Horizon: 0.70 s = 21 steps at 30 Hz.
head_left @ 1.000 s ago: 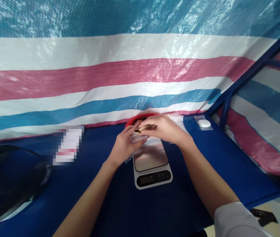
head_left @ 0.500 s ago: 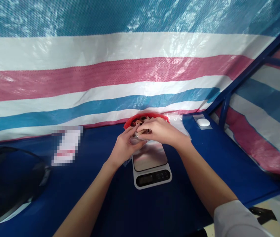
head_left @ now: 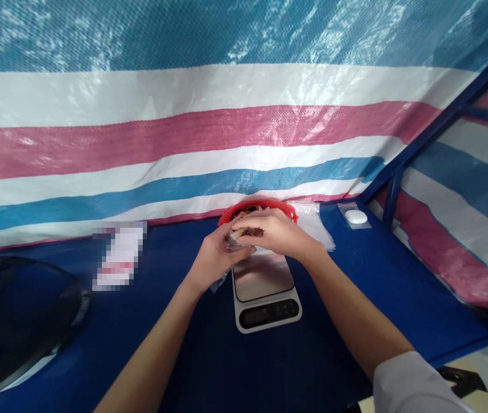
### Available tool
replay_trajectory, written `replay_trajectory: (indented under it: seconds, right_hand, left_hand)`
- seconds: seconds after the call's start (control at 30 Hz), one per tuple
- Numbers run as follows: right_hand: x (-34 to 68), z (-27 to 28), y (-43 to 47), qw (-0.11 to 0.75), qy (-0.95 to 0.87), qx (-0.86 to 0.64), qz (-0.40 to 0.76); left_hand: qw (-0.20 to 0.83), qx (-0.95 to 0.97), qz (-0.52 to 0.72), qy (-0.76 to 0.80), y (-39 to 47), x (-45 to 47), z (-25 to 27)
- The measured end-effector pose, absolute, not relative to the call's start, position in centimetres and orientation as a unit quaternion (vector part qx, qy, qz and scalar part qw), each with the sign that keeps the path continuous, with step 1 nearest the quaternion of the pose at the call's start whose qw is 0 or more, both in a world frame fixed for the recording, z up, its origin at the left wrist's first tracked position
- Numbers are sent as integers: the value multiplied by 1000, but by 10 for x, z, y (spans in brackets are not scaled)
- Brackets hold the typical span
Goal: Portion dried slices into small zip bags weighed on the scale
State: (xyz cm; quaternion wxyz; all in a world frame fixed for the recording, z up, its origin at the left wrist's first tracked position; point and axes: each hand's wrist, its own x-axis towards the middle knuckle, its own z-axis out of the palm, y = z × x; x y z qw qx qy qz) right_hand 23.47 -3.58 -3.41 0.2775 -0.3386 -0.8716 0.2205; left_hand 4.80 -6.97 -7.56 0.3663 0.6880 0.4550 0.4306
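My left hand (head_left: pixel 209 259) is closed around a small clear plastic bag (head_left: pixel 219 282), whose lower end hangs out below the palm. Against the bag's mouth, my right hand (head_left: pixel 285 232) pinches brown, dried-looking pieces (head_left: pixel 253 231); their exact kind is hard to make out. Both hands meet above the far end of a white kitchen scale (head_left: pixel 265 278) with a dark display strip. Just behind them sits a red basket (head_left: pixel 290 211) with more brown and reddish pieces in it, partly covered by my right hand.
Flat clear bags (head_left: pixel 319 226) lie right of the basket. Farther right is a white oval object (head_left: pixel 356 217) on a clear bag. A black round-rimmed object (head_left: pixel 78 312) stands at left, near a pixelated white item (head_left: pixel 119 258). Striped sheeting (head_left: pixel 184 135) walls the blue table (head_left: pixel 170 241).
My right hand has shifted slightly left and lower over the bag's mouth, its fingers covering more of the opening. The view has tilted a little; the scale and basket stay in place.
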Motion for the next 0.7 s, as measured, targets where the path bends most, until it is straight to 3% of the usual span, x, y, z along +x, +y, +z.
replay_trajectory:
  seconds: [0.27,0.57,0.7]
  right_hand:
    - [255,-35,-28,328,-838,-333,282]
    - [254,-37,-24,249,-848,-360,298]
    - [250,-42,-23,256,-837,-369,311]
  left_hand:
    - [346,677,462,456,-66,43,-84]
    - [322,700,469,432,-66,43,-86]
    - [312,711,459,431,-66,41,-86]
